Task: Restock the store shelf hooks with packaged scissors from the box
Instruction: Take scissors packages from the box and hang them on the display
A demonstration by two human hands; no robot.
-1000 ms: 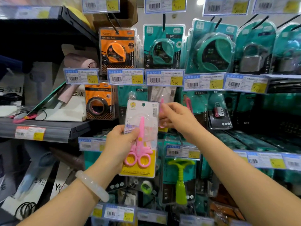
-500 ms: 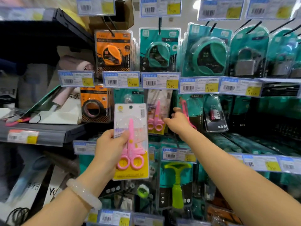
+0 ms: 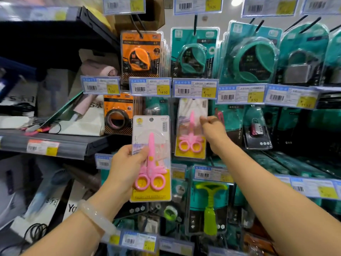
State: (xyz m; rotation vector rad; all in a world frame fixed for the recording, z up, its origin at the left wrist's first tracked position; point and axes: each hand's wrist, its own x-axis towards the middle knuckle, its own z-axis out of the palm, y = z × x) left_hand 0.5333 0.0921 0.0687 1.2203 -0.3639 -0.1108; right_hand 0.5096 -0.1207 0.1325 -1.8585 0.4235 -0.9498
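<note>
My left hand (image 3: 125, 167) grips a blister pack of pink scissors (image 3: 151, 157) by its left edge and holds it upright in front of the shelf. A second pack of pink scissors (image 3: 191, 132) hangs on a hook under the 2.90 price tag (image 3: 195, 88). Just right of that hanging pack is my right hand (image 3: 214, 132), its loosely curled fingers touching the pack's right edge and holding nothing. The box is not in view.
Orange tape measures (image 3: 141, 54) and teal tape measures (image 3: 193, 52) hang above. An orange tape roll pack (image 3: 118, 115) hangs to the left, padlocks (image 3: 256, 128) to the right, and a green-handled tool (image 3: 210, 206) below. A dark shelf (image 3: 55, 143) juts out at left.
My right hand has let go of the pack it was hanging and now sits at its right edge. My left hand has carried its pack slightly left and down.
</note>
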